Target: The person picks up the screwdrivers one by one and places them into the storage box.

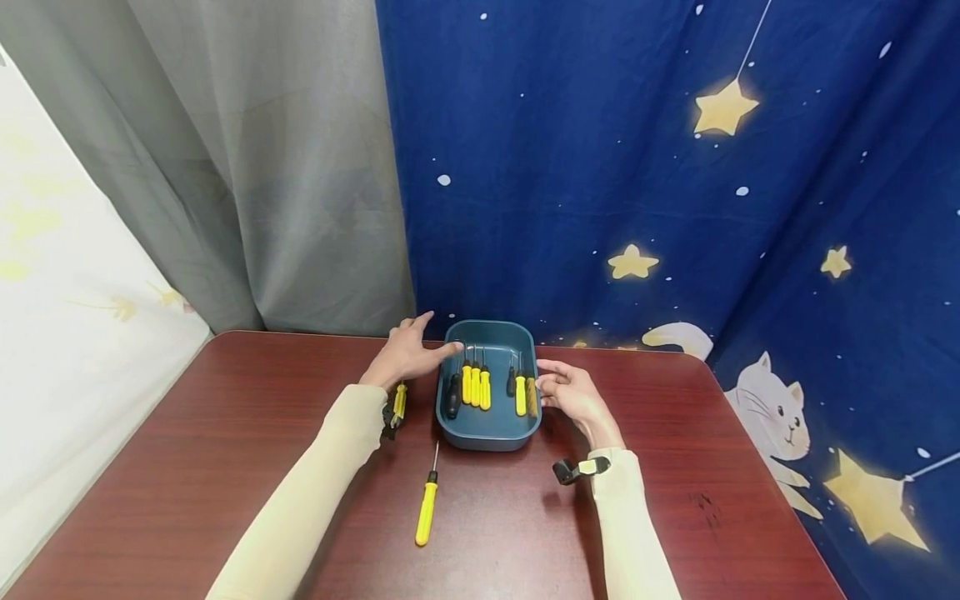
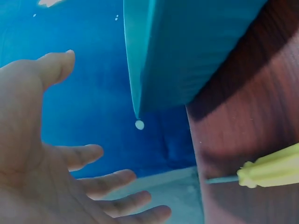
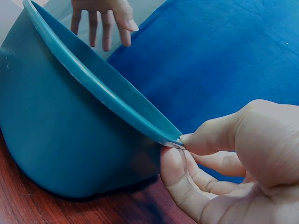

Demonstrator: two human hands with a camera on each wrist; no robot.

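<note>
A blue plastic bin (image 1: 491,442) stands near the table's back edge. Inside it lie several yellow-handled screwdrivers (image 1: 476,387), a black-handled screwdriver (image 1: 453,398) on the left and a small dark one (image 1: 512,382) toward the right. My right hand (image 1: 573,393) pinches the bin's right rim between thumb and fingers, as the right wrist view shows. With fingers spread, my left hand (image 1: 408,354) hovers at the bin's left side and holds nothing. Below that hand a yellow screwdriver (image 2: 271,167) lies on the table, partly hidden by the wrist in the head view.
Another yellow screwdriver (image 1: 426,510) lies on the reddish-brown table (image 1: 247,433) in front of the bin. Behind the table hang a grey curtain (image 1: 315,167) and a blue starry curtain (image 1: 555,167).
</note>
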